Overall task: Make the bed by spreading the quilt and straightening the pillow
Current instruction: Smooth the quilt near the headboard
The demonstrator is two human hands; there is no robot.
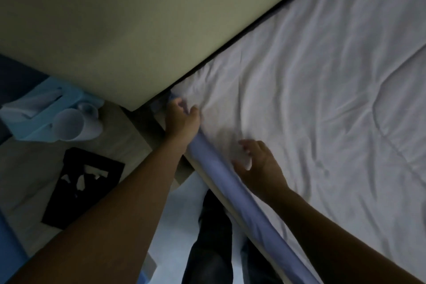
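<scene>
A white quilt (pixel 311 99) with stitched panels lies wrinkled over the bed, reaching up to the headboard. Its edge runs along the bed's near side above a pale blue sheet (pixel 230 187). My left hand (pixel 183 120) is at the quilt's top corner by the headboard, fingers curled into the fabric. My right hand (pixel 258 163) sits a little lower on the same edge, pinching a fold of quilt between thumb and fingers. No pillow is in view.
A beige padded headboard (pixel 129 25) fills the upper left. Beside the bed stands a wooden nightstand (pixel 115 145) holding a blue tray (pixel 34 108) with white cups (pixel 73 124) and a black card (pixel 83 184). My legs stand on pale floor below.
</scene>
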